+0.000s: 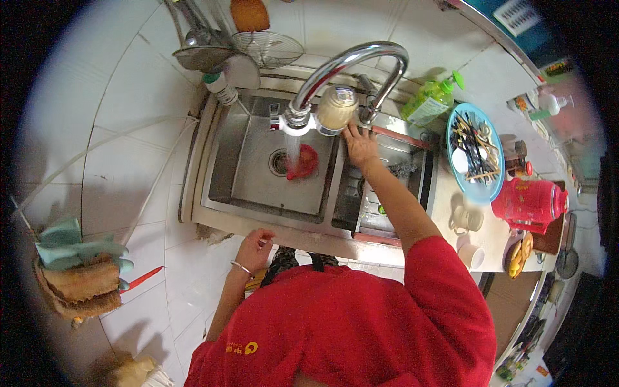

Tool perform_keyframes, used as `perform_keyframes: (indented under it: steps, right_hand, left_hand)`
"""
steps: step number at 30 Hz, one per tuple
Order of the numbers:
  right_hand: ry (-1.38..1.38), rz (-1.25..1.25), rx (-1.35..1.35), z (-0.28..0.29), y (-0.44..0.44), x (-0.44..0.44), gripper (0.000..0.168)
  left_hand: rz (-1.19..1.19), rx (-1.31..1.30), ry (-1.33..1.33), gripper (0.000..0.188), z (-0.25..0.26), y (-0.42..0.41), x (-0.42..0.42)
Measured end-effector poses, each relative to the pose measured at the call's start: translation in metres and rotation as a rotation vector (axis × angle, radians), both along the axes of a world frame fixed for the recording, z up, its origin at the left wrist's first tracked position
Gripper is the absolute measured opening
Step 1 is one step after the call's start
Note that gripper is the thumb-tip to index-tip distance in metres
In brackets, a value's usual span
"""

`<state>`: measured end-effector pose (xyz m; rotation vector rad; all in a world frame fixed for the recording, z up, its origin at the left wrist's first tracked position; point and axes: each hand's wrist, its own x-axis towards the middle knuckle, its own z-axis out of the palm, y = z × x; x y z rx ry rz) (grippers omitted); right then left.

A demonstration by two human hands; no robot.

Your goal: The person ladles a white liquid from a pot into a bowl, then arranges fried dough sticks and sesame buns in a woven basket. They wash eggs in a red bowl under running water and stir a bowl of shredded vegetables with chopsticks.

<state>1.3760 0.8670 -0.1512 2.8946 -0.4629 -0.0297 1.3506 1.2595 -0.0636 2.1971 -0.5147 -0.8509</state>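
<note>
My right hand (360,145) reaches over the divider of the steel double sink, its fingertips at the base of the faucet's filter cartridge (337,110); whether they grip anything is hidden. Water runs from the chrome faucet (296,116) into the left basin (261,193). A small red plastic vessel (303,161) lies there beside the drain, under the stream. In the right basin a steel rack with red end bars (377,238) is partly covered by my forearm. My left hand (256,247), with a bangle at the wrist, hangs by the counter's front edge, fingers loosely curled and nothing visible in it.
Right of the sink stand a green pump bottle (428,100), a blue basket of chopsticks and utensils (499,159), a glass mug (466,218), a white cup (471,256) and a red thermos (527,200). Strainers (268,49) hang behind. A white bottle (220,89) stands at the back left corner.
</note>
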Motion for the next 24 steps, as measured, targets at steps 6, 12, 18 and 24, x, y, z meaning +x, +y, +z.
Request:
perform_keyframes:
  steps: [6, 12, 18, 24]
  right_hand:
    - [-0.242, -0.164, 1.405, 0.05, 0.07, 0.022, 0.023]
    - [-0.244, -0.542, 2.508, 0.046, 0.126, 0.087, 0.028]
    - [-0.444, -0.207, 1.2, 0.058, 0.136, 0.081, 0.033]
    - [-0.531, 0.064, 0.929, 0.073, 0.127, 0.064, 0.019]
  left_hand:
    - [0.451, -0.366, 0.458, 0.034, -0.014, -0.043, 0.057]
    - [0.619, -1.061, 1.141, 0.044, -0.037, -0.155, 0.138]
    - [0.701, -1.353, 1.264, 0.045, -0.062, -0.203, 0.132]
    - [0.729, -1.322, 1.174, 0.036, -0.069, -0.216, 0.127]
